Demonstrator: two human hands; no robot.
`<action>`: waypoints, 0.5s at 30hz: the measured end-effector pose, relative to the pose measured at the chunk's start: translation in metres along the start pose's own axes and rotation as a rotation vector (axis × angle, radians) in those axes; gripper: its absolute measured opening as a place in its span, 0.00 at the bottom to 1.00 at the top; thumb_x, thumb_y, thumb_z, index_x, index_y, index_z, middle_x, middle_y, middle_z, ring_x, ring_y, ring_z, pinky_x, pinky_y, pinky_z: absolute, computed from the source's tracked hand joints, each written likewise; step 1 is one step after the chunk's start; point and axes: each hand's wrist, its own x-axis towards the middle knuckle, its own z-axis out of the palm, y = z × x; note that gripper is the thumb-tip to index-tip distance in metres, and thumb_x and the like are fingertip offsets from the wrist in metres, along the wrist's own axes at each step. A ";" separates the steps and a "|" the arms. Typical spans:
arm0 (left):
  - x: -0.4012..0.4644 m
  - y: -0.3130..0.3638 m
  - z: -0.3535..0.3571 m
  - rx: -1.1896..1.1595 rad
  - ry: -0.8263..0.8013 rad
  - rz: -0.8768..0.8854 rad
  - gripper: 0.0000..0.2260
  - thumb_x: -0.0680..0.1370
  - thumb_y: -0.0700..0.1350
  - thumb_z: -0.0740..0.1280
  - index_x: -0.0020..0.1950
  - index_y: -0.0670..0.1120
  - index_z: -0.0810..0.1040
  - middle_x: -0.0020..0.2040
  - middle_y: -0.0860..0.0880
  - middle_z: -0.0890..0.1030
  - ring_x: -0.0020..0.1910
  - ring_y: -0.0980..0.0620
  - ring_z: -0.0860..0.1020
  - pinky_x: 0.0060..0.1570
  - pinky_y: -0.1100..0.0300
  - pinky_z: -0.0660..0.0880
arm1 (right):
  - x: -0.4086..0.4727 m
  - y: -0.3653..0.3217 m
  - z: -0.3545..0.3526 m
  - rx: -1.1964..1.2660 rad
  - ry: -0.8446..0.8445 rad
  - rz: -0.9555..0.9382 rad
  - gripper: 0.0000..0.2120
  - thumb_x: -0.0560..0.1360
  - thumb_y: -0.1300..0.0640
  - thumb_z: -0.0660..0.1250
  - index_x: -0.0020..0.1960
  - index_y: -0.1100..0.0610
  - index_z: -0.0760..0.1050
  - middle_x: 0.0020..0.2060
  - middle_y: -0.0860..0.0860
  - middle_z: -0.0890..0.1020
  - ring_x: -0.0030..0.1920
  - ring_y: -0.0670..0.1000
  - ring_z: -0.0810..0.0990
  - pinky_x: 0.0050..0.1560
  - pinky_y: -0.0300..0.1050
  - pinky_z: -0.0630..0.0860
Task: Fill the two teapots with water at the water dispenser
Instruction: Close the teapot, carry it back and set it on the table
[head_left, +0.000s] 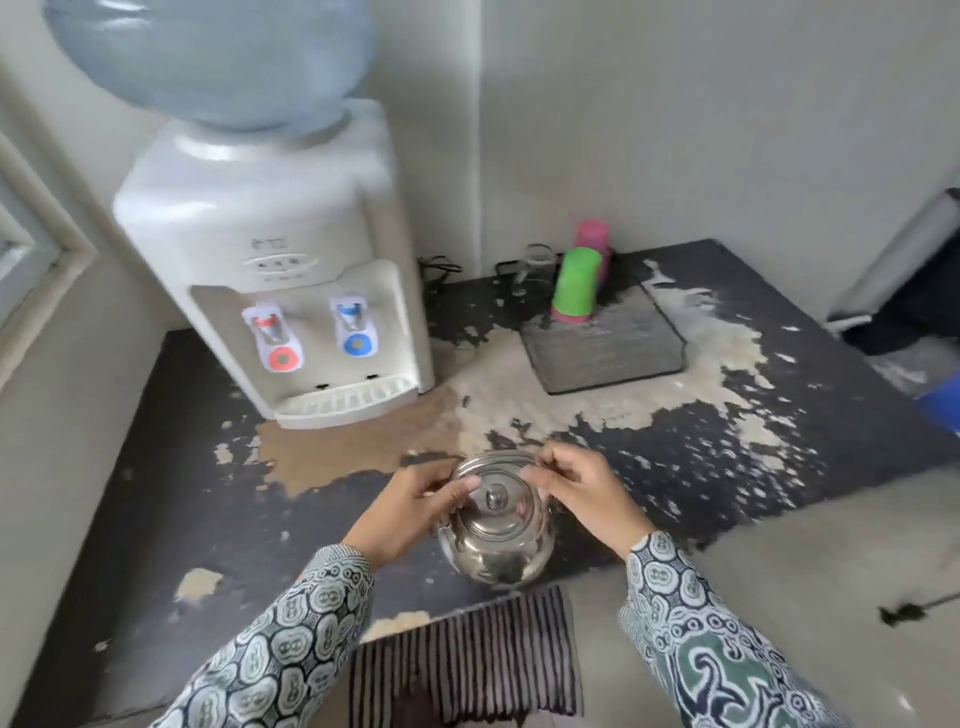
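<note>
A shiny steel teapot (496, 540) with its lid and knob on sits low in the middle of the view, above the worn dark floor. My left hand (410, 512) grips its left side, thumb across the lid's rim. My right hand (582, 493) holds the right side, fingers pinching the thin handle at the top rim. The white water dispenser (270, 234) stands at the upper left with a blue bottle (218, 57) on top, a red tap (272, 332), a blue tap (355, 325) and a drip tray (345, 397). Only one teapot is in view.
A mesh tray (613, 348) lies to the dispenser's right, with a green cup (575, 286), a pink cup (592, 236) and a glass (537, 265) at its back. A striped mat (467, 660) lies near me. Walls close in behind and on the left.
</note>
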 end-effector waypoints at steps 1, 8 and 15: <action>-0.001 0.010 0.020 -0.011 -0.019 0.020 0.16 0.70 0.59 0.64 0.48 0.49 0.81 0.42 0.54 0.85 0.41 0.58 0.82 0.36 0.64 0.78 | -0.019 0.001 -0.017 0.006 0.018 0.011 0.08 0.72 0.52 0.66 0.36 0.51 0.73 0.29 0.38 0.80 0.33 0.36 0.76 0.38 0.29 0.71; -0.010 0.100 0.198 -0.042 -0.242 0.211 0.10 0.73 0.54 0.63 0.35 0.54 0.77 0.31 0.58 0.79 0.32 0.61 0.74 0.36 0.68 0.70 | -0.191 0.006 -0.158 -0.062 0.219 0.055 0.11 0.74 0.56 0.66 0.34 0.54 0.71 0.27 0.48 0.75 0.32 0.46 0.73 0.38 0.36 0.70; -0.010 0.185 0.368 -0.122 -0.541 0.349 0.13 0.74 0.54 0.62 0.39 0.47 0.80 0.33 0.52 0.77 0.34 0.57 0.74 0.35 0.62 0.73 | -0.347 0.022 -0.267 -0.053 0.561 0.139 0.11 0.75 0.59 0.65 0.34 0.57 0.71 0.28 0.50 0.74 0.32 0.49 0.72 0.38 0.36 0.70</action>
